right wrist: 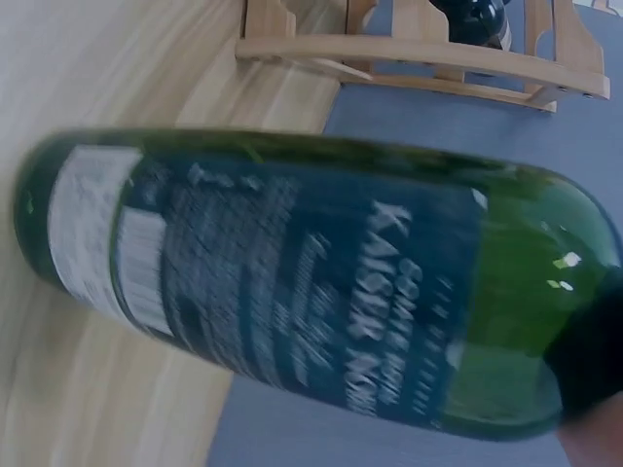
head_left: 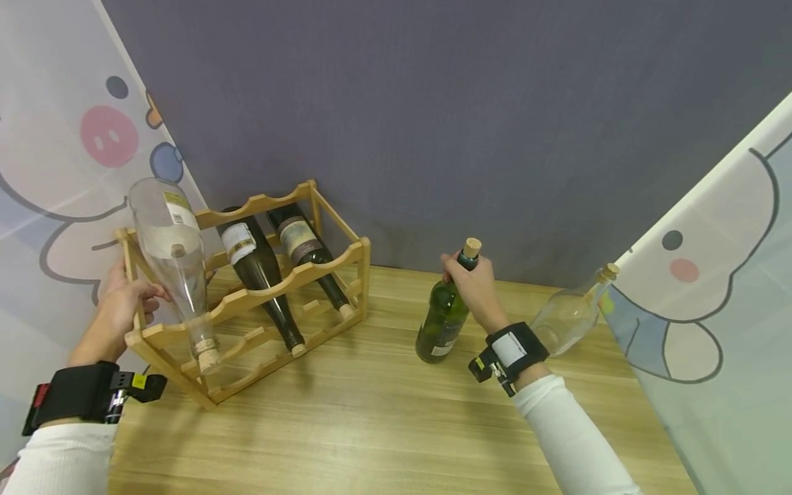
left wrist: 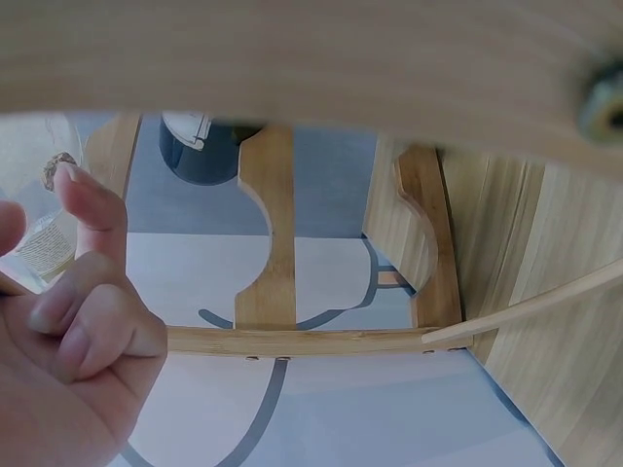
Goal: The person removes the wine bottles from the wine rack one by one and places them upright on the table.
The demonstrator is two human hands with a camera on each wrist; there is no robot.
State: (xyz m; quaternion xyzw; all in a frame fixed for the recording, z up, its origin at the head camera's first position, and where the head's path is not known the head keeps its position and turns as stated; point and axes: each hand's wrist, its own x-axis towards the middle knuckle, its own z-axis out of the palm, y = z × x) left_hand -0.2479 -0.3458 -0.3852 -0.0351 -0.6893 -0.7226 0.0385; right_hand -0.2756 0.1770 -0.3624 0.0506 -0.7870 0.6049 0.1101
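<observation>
On the right, my right hand (head_left: 473,285) grips the neck of a green wine bottle (head_left: 442,323), a cork in its mouth. The bottle leans slightly, and whether its base touches the table cannot be told. Its dark label (right wrist: 321,292) fills much of the right wrist view. My left hand (head_left: 126,302) holds the upper left side of a wooden wine rack (head_left: 365,275), fingers curled inward beside a large clear bottle (head_left: 167,237). That bottle lies on the rack's top row, neck toward me. Two dark bottles lie to its right: one with a white label (head_left: 238,237), another with a cream label (head_left: 297,237).
A clear corked bottle (head_left: 566,320) stands tilted-looking at the far right, behind my right wrist. The wood-grain table (head_left: 346,426) meets a grey panel (head_left: 433,137) at the back. Cartoon-printed sheets (head_left: 687,302) flank both sides.
</observation>
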